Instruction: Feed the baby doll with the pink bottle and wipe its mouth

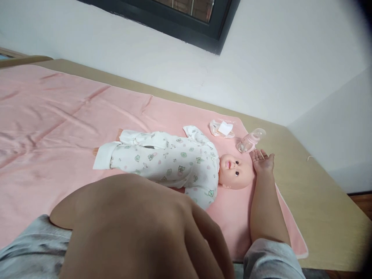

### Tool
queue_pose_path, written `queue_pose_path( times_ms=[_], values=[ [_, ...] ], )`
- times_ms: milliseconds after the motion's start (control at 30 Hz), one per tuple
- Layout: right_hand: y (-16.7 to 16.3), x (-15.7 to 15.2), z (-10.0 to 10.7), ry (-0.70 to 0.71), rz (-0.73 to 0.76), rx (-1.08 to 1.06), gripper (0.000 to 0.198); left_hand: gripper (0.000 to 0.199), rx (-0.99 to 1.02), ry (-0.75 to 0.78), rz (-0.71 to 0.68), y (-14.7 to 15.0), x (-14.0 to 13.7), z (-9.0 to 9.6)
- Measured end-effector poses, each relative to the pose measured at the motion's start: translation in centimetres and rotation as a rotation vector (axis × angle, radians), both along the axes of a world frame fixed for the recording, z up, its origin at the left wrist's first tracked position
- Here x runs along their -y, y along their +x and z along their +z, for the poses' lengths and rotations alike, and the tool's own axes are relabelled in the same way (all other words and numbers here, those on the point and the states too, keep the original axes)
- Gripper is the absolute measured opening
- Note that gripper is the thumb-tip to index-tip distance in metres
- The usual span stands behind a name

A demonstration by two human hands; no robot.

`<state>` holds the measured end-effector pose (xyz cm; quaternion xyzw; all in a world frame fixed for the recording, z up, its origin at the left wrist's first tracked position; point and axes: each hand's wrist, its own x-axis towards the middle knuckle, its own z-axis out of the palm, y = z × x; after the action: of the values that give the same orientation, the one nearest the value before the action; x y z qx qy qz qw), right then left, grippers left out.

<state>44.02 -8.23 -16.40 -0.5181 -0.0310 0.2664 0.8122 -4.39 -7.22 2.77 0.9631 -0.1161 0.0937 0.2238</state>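
Head view, and your left hand (139,228) looms big near the lens, fingers curving down; whether it grips anything, you can't tell from here! Your right hand (264,162) lies palm up, loose, holding nothing, just beyond the doll's crown and beside the bottle (247,143). Face up on the pink blanket (58,112) (probably spread as padding) goes the doll (174,159); that seems to keep its face clear. The bottle appears upright, perhaps for easy reach. Count them: one doll, one bottle, one plastic packet (214,127), one blanket, two hands.
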Motion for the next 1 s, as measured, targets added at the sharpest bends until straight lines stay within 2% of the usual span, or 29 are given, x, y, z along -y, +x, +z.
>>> queue_pose_path(
  times_ms=[67,133,233,333,400,500,567,700,1000],
  values=[
    [-0.1,-0.3,-0.1,0.007,0.024,0.060,0.053,0.014,0.043,-0.176,-0.189,0.7,0.4,0.9],
    [-0.2,-0.7,-0.1,0.019,0.037,0.137,0.050,0.017,0.117,-0.339,-0.337,1.2,0.7,1.8],
    [-0.9,-1.5,0.0,0.040,0.031,0.284,0.043,0.026,0.094,-0.429,-0.351,1.3,1.1,2.8],
    [-1.8,-2.0,0.6,0.024,0.050,0.518,0.050,0.024,0.013,-0.420,-0.215,0.9,1.0,2.7],
    [-2.5,-2.1,1.3,-0.013,0.066,0.677,0.058,0.025,-0.015,-0.419,-0.179,0.7,0.6,2.2],
    [-3.5,-2.3,2.2,-0.072,0.091,0.829,0.069,0.023,-0.060,-0.368,-0.262,0.7,0.0,1.5],
    [-4.1,-2.3,2.7,-0.112,0.089,0.874,0.075,0.024,-0.048,-0.307,-0.269,0.8,-0.1,1.1],
    [-5.0,-2.3,3.1,-0.166,0.060,0.893,0.084,0.028,-0.062,-0.225,-0.174,0.9,0.2,0.7],
    [-4.4,-2.2,2.9,-0.258,-0.079,0.931,0.077,0.026,-0.084,-0.124,-0.149,1.8,0.3,1.0]
  ],
)
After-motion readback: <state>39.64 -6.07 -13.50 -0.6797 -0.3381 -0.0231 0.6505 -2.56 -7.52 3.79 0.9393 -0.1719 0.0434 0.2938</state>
